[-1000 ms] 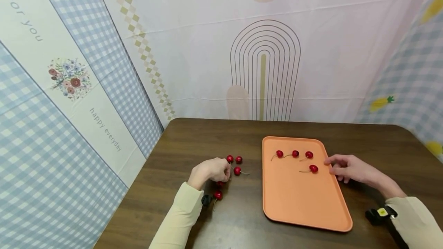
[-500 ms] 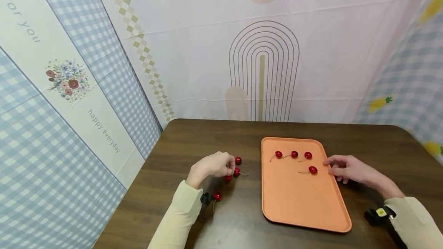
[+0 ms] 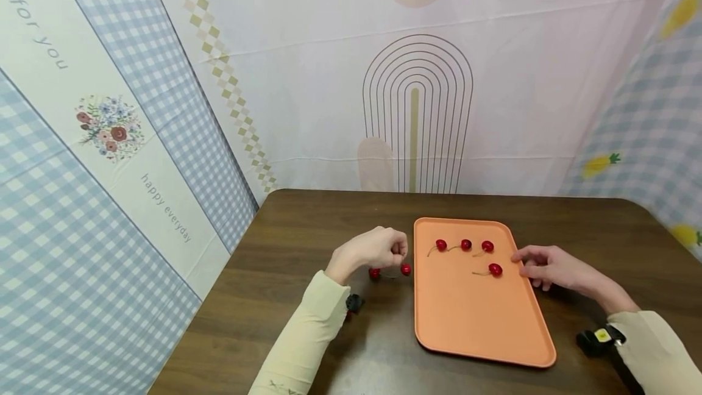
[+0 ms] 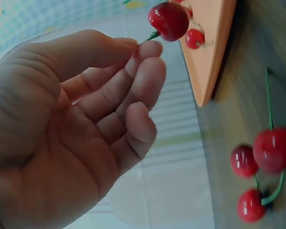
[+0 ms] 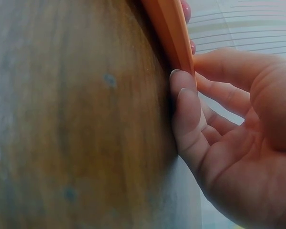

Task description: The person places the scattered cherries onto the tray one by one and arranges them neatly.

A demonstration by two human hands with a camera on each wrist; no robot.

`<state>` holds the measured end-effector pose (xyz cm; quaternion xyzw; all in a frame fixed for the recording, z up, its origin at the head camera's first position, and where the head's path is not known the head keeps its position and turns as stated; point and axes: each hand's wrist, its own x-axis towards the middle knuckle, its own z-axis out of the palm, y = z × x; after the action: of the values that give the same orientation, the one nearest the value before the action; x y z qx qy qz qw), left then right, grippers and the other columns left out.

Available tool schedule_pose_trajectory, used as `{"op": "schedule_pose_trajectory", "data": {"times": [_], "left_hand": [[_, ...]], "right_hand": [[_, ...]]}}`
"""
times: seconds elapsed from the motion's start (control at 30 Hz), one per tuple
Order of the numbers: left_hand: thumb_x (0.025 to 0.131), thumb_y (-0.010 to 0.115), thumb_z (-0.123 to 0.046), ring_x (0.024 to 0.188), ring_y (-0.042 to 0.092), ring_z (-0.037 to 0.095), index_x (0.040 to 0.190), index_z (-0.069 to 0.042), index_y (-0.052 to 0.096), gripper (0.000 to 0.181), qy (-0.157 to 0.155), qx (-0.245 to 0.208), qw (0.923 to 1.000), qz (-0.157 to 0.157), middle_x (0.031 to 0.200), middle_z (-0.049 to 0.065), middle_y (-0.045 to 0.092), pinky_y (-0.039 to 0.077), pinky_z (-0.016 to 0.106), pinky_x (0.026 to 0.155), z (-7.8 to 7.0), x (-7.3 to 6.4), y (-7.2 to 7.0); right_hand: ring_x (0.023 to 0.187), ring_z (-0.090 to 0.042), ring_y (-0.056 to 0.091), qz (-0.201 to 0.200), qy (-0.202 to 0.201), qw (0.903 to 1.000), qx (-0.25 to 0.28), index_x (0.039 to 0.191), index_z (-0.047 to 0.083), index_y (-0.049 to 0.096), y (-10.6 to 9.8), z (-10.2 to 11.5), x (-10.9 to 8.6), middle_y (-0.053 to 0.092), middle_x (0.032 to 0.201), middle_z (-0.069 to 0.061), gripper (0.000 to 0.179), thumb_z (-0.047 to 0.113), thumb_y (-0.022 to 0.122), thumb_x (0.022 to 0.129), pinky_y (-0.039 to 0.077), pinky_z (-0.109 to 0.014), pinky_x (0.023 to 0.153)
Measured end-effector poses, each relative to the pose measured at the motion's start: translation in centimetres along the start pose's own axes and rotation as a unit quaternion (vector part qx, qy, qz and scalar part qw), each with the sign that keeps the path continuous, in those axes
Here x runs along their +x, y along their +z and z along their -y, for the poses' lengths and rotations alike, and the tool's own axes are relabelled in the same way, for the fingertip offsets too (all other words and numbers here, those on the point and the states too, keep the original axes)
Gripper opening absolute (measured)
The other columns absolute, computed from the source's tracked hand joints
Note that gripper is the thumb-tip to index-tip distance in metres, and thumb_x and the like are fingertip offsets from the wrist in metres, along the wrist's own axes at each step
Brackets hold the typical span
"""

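My left hand (image 3: 378, 249) pinches a cherry (image 4: 168, 21) by its green stem, between thumb and fingertips. That cherry hangs just left of the orange tray (image 3: 477, 316) in the head view. Below it, several loose cherries lie on the table, one big red cherry (image 4: 273, 150) among them in the left wrist view. From the head, the left hand and wrist hide part of this group. On the tray's far half lie several more cherries, one of them a cherry (image 3: 495, 269) nearest the right rim. My right hand (image 3: 556, 268) grips that rim, thumb on one side and fingers on the other.
The dark wooden table (image 3: 307, 218) runs back to a hanging printed cloth (image 3: 323, 108). Blue checked cloth (image 3: 49, 224) hangs along the left side. A black wrist camera (image 3: 595, 341) sits at the right sleeve, beside the tray.
My left hand rose from among the loose cherries and moved right toward the tray, carrying one by its stem. The right hand stays at the tray's rim.
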<state>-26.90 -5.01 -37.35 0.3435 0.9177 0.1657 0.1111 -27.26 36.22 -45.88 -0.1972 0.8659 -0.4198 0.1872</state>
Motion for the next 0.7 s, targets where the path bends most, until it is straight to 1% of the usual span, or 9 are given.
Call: {"op": "schedule_pose_trajectory", "data": {"times": [0.07,0.17,0.37,0.47,0.57,0.7], "left_hand": [[0.091,0.061,-0.013,0.064,0.05,0.004,0.086,-0.018,0.062,0.007,0.008,0.004,1.0,-0.002,0.077,-0.008,0.058,0.041,0.016,0.061,-0.5,0.8,0.1],[0.092,0.062,-0.015,0.067,0.052,0.003,0.087,-0.018,0.063,0.006,0.018,-0.002,0.9998,-0.001,0.079,-0.008,0.06,0.042,0.015,0.062,-1.1,2.3,0.5],[0.096,0.058,-0.017,0.064,0.051,0.002,0.089,-0.017,0.064,0.01,0.021,-0.038,0.999,0.005,0.079,-0.009,0.061,0.042,0.015,0.058,-2.5,5.0,1.4],[0.098,0.056,-0.016,0.065,0.05,0.003,0.089,-0.016,0.064,0.012,0.025,-0.054,0.9982,0.006,0.079,-0.007,0.061,0.041,0.015,0.059,-3.2,6.1,1.8],[0.097,0.056,-0.014,0.067,0.049,0.003,0.09,-0.014,0.064,0.011,0.033,-0.052,0.9981,0.0,0.081,-0.006,0.06,0.04,0.014,0.062,-3.5,7.0,2.3],[0.097,0.057,-0.015,0.068,0.048,0.004,0.091,-0.015,0.065,0.01,0.021,-0.049,0.9986,-0.005,0.084,-0.006,0.061,0.04,0.015,0.064,-3.7,8.1,3.1]], "right_hand": [[0.067,-0.015,0.058,0.0,0.003,1.0,0.002,0.131,-0.006,0.051,0.0,0.0,0.0,0.06,0.084,-0.005,0.041,0.019,0.056,0.099,0.053,-0.031,0.058],[0.067,-0.016,0.058,0.0,0.005,1.0,0.004,0.131,-0.006,0.051,0.0,0.2,0.0,0.06,0.084,-0.006,0.041,0.019,0.057,0.099,0.053,-0.032,0.058],[0.067,-0.016,0.058,-0.001,0.0,1.0,0.001,0.131,-0.007,0.051,-0.1,0.3,-0.1,0.06,0.084,-0.005,0.041,0.018,0.056,0.1,0.053,-0.032,0.058],[0.067,-0.016,0.058,0.0,0.001,1.0,0.005,0.131,-0.007,0.05,-0.1,0.3,-0.1,0.06,0.084,-0.006,0.041,0.019,0.056,0.1,0.053,-0.032,0.058],[0.067,-0.016,0.058,0.001,0.002,1.0,0.007,0.131,-0.007,0.051,-0.1,0.3,-0.1,0.06,0.083,-0.006,0.041,0.02,0.057,0.099,0.053,-0.032,0.058],[0.066,-0.016,0.059,0.001,0.001,1.0,0.006,0.13,-0.006,0.051,0.0,0.2,0.0,0.06,0.083,-0.007,0.041,0.02,0.057,0.099,0.053,-0.032,0.058]]}}
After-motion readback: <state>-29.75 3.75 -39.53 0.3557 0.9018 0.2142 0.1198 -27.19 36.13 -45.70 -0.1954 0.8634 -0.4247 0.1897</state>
